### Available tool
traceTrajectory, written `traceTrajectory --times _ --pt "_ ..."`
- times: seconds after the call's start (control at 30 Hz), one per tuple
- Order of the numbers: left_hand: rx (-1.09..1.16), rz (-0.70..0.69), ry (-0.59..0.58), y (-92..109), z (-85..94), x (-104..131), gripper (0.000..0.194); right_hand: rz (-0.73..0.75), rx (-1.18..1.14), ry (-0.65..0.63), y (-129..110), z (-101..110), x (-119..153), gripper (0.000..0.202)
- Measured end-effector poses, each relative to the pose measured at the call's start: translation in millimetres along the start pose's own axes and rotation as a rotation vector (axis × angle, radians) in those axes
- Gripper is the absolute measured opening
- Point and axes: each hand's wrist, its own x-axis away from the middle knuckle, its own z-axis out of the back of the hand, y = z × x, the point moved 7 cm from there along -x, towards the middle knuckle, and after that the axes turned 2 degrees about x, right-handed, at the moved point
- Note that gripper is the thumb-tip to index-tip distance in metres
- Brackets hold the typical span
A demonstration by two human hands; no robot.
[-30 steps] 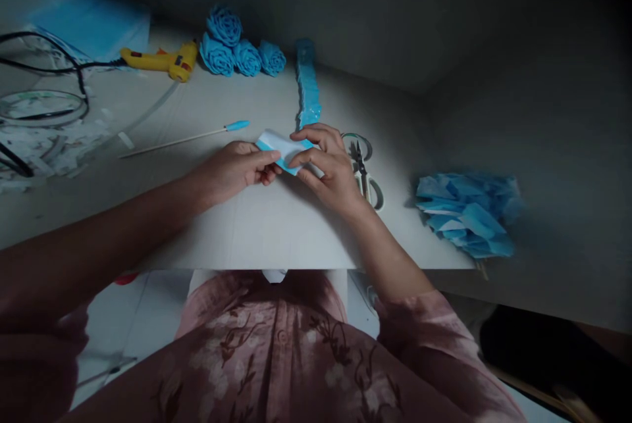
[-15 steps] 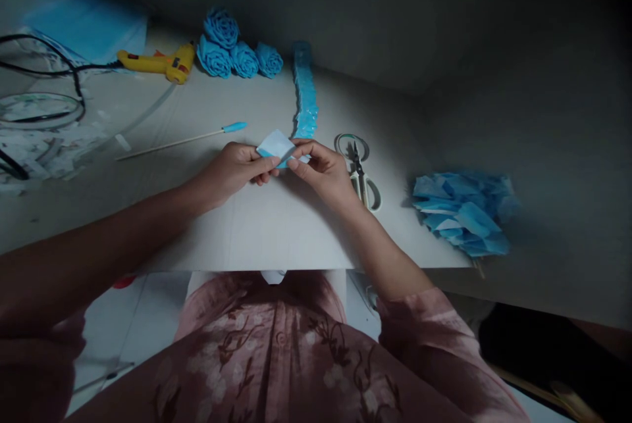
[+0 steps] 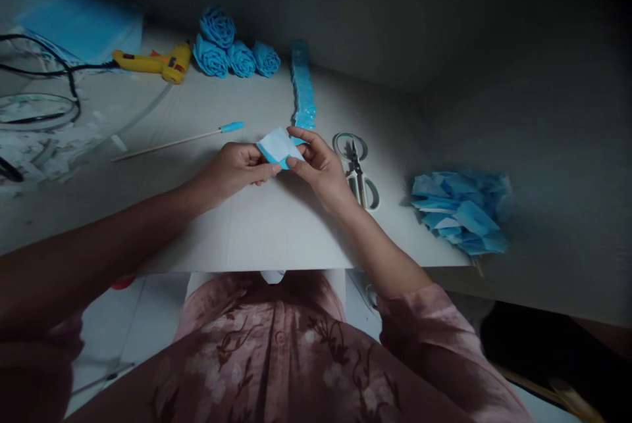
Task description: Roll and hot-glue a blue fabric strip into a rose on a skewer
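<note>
A small folded piece of blue-and-white paper [image 3: 280, 146] is held over the middle of the table, its white face up. My left hand [image 3: 245, 166] pinches its left and lower edge between thumb and fingers. On the other side, my right hand [image 3: 318, 166] grips the right corner, thumb on top and forefinger raised over the upper edge. Just beyond the hands lies a long blue strip with ruffled edges [image 3: 303, 91]. A thin stick with a blue tip [image 3: 232, 127] rests to the left of the paper. Scissors [image 3: 359, 179] with pale handles lie right of my right hand.
Several blue paper roses [image 3: 212, 56] sit at the back, beside a yellow glue gun [image 3: 172, 63] with a black cord. Blue sheets [image 3: 83, 25] and white scraps [image 3: 44, 147] fill the left. A pile of blue paper pieces [image 3: 461, 209] lies at the right edge.
My right hand has shifted its hold on the paper: the forefinger has lifted and the thumb lies on the right corner. More of the paper's white face shows now. The left hand keeps its pinch.
</note>
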Motion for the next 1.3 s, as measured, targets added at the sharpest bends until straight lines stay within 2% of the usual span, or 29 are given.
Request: traceTrajectory --times 0.1,0.23,0.43,0.57,0.7,0.9,1.07,1.2,1.3 --pt "0.015 -0.028 0.034 3.4 3.5 -1.1 0.023 -0.045 -0.036 -0.009 3.5 -5.3 0.0 0.073" --pt "0.073 -0.052 0.068 5.1 6.4 -1.6 0.025 -0.035 -0.062 -0.018 3.8 -10.9 -0.4 0.065" --pt "0.116 -0.018 0.033 -5.3 3.6 -3.2 0.039 -0.053 -0.047 0.020 0.6 -9.5 -0.4 0.061" --pt "0.092 -0.008 0.040 -4.0 4.1 -1.7 0.035 -0.065 -0.052 0.033 -11.2 -7.3 0.9 0.057" --pt "0.011 0.011 -0.031 2.0 -2.7 2.8 0.033 -0.059 -0.051 0.073 -19.2 -2.4 1.2 0.052" --pt "-0.055 0.026 -0.072 0.9 -6.0 3.6 0.032 0.025 0.045 0.101 -20.0 1.8 1.0 0.046" --pt "-0.019 0.045 -0.050 -0.6 -3.1 2.3 0.035 0.139 0.209 0.075 -31.9 2.7 3.5 0.025" --pt "0.009 0.074 -0.038 -1.5 -1.4 1.9 0.033 0.247 0.254 0.039 -41.9 0.7 5.6 0.013" --pt "0.012 0.074 -0.033 -1.9 -0.5 1.8 0.034 0.175 0.232 0.041 -35.8 2.2 4.7 0.023"
